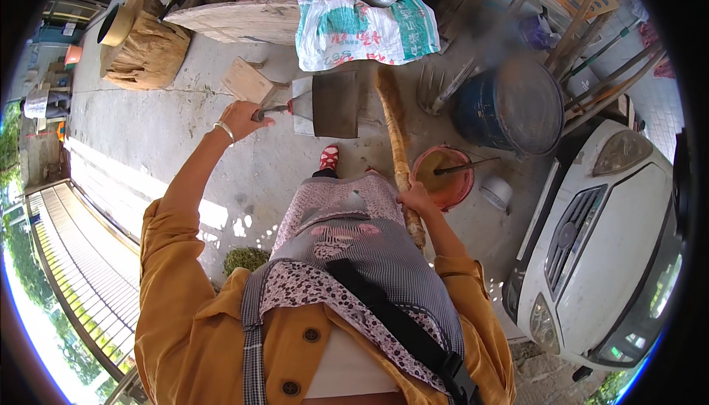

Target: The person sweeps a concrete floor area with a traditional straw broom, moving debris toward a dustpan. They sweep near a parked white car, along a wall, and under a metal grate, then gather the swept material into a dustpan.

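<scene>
- Both hands are closed on tools: the left hand (244,120) is wrapped around the handle of a dustpan, and the right hand (415,196) grips a broom low on its stick, near the butt end.
- The white car (602,246) is parked along the right side, its front end turned toward the person.
- The blue drum (508,106), with a round, dusty top, stands on the concrete floor (196,113) between the broom and the car's far corner.
- The wooden stump (151,54), thick and rough-sided, stands at the far left, well apart from the tools.
- The broom (396,135) slants away from the right hand, its stick wrapped in tan strips and its brown bristles pointing away from the person, to the right of the dustpan.
- The white and green sack (365,29) is draped just beyond the dustpan and the bristles.
- The dustpan (335,106), a dark metal tray with a paler part by the handle, is held out ahead of the person; whether it touches the floor cannot be told.
- The red basin (449,194) sits just right of the broom stick, holding brownish contents and a dark stick.
- The white pot (495,192) is beside the basin.
- The red shoe (329,157) shows below the dustpan.
- The pale bangle (224,131) circles the left wrist.
</scene>
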A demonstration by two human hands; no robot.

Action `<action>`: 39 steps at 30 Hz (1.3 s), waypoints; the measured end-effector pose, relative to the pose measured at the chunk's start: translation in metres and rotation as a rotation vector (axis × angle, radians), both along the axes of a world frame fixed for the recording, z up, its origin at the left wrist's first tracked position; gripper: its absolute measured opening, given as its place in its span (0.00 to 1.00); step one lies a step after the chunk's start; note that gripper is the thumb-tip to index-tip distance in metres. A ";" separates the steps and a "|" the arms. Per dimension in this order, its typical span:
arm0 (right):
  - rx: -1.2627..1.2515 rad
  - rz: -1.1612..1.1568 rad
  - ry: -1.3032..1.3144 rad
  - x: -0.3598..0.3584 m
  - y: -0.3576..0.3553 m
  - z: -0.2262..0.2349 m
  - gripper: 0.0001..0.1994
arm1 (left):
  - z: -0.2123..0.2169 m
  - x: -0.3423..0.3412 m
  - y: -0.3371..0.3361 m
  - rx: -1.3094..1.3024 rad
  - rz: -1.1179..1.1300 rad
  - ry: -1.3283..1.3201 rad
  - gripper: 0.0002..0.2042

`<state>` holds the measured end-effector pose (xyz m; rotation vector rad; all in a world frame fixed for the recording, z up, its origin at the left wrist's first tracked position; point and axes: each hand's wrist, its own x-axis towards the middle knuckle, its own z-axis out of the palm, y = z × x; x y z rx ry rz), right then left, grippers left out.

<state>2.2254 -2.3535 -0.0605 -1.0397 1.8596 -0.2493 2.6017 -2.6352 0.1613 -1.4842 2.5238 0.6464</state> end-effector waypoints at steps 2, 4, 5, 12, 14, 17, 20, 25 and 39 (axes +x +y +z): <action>0.088 0.080 -0.079 -0.019 -0.017 0.061 0.44 | 0.014 0.022 0.046 -0.006 0.111 0.007 0.22; 0.314 0.083 -0.256 -0.040 -0.040 0.135 0.45 | 0.021 0.035 0.092 -0.012 0.234 0.042 0.22; 0.281 0.137 -0.196 -0.047 -0.042 0.144 0.44 | 0.024 0.033 0.110 0.003 0.308 0.032 0.22; 0.154 0.380 0.112 -0.054 -0.095 0.069 0.45 | 0.024 0.043 0.253 -0.007 0.711 0.027 0.22; 0.126 0.350 0.113 -0.046 -0.106 0.047 0.45 | 0.022 0.043 0.292 0.016 0.792 -0.041 0.26; 0.138 0.513 0.117 -0.065 -0.118 0.039 0.45 | 0.017 0.043 0.360 0.022 0.978 -0.017 0.25; 0.249 0.430 -0.125 -0.069 -0.139 0.117 0.42 | 0.006 0.040 0.438 0.023 1.186 0.000 0.25; 0.160 0.409 -0.062 -0.043 -0.166 0.093 0.43 | -0.023 0.017 0.554 0.042 1.493 0.004 0.26; 0.398 0.496 -0.295 -0.018 -0.145 0.111 0.45 | -0.067 -0.096 0.750 -0.149 2.593 0.572 0.20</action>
